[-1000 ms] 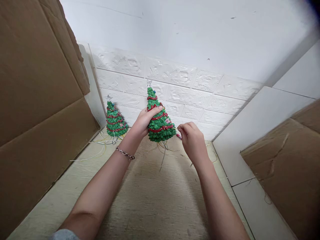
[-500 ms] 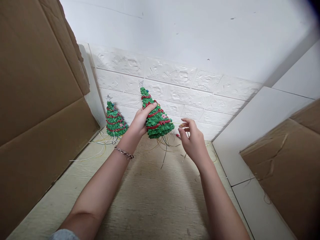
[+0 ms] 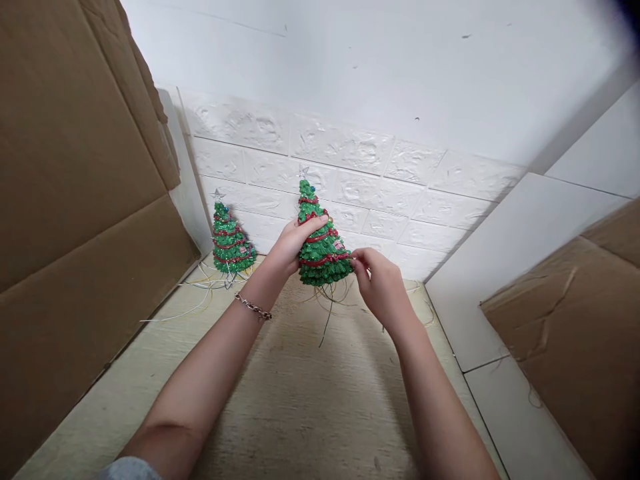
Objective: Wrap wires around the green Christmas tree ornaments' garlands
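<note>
A small green Christmas tree (image 3: 324, 257) with red garlands and a clear star on top is in my left hand (image 3: 293, 247), which grips its left side with the thumb across the front. Thin dark and yellowish wires (image 3: 327, 313) hang from its base. At the tree's lower right edge, my right hand (image 3: 375, 273) is closed in a pinch; what lies between the fingertips is too small to make out. A second, similar tree (image 3: 231, 243) stands at the left, with white and yellow wires (image 3: 200, 293) spread around its base.
Brown cardboard (image 3: 75, 167) rises on the left, and more cardboard (image 3: 580, 333) is at the right beside white panels (image 3: 520, 260). A white brick-patterned wall (image 3: 345, 143) stands behind the pale wooden surface (image 3: 295, 400).
The held tree has moved right and slightly down and is more upright. My right hand has closed its fingers and come up against the tree's lower right edge.
</note>
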Demonstrator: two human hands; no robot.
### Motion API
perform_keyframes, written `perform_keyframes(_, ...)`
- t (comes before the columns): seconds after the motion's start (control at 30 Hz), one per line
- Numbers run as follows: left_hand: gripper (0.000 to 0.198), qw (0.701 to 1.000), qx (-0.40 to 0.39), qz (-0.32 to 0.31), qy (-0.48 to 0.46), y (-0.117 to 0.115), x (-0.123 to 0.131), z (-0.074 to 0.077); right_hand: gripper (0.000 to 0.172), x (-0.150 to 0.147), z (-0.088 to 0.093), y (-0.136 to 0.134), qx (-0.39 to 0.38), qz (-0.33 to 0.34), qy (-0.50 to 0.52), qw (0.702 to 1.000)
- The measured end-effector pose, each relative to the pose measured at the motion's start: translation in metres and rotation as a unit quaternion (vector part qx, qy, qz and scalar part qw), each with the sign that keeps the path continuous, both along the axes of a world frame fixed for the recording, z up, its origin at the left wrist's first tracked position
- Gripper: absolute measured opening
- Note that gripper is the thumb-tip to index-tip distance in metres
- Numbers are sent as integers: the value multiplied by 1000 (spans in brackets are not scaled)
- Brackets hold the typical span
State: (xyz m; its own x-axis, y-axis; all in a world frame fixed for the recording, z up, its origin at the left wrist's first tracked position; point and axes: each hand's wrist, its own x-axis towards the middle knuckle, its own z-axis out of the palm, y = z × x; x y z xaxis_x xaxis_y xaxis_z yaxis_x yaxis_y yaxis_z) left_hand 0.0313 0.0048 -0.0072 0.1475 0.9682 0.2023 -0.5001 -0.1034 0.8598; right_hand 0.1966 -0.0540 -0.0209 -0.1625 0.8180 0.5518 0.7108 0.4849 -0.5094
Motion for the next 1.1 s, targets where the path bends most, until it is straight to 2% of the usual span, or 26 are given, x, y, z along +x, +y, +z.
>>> perform_keyframes(0.1,28,999,-3,20,-26,1,-1,1,37,13,7,-5,-75,-4,4,997)
perform_keyframes(0.13,28,999,-4,27,-35,2,-3,1,37,19,9,-6,-105,-8,2,994)
perform_keyframes(0.27,28,998,-8,41,-48,7,-8,0,14,37,12,-5,-175,-35,-13,984)
perform_keyframes(0.47,27,997,-22,45,-66,8,-9,1,32,34,0,9,-228,-80,-22,970)
perform_keyframes(0.57,26,996,-36,48,-71,7,-9,3,27,35,-8,18,-201,-100,-29,974)
perform_keyframes(0.63,25,995,-38,48,-74,7,-10,3,21,38,-14,24,-194,-80,-28,977)
perform_keyframes(0.77,25,996,-41,49,-69,9,-12,3,27,42,-19,32,-195,-33,28,980)
perform_keyframes(0.87,27,997,-29,52,-54,9,-13,2,31,44,-17,33,-143,-50,44,987)
perform_keyframes(0.97,28,998,-11,55,-35,6,-15,4,37,47,-12,30,-50,-91,-36,994)
perform_keyframes(1.1,29,998,-7,57,-12,4,-15,6,41,49,-9,24,19,-134,-165,977)
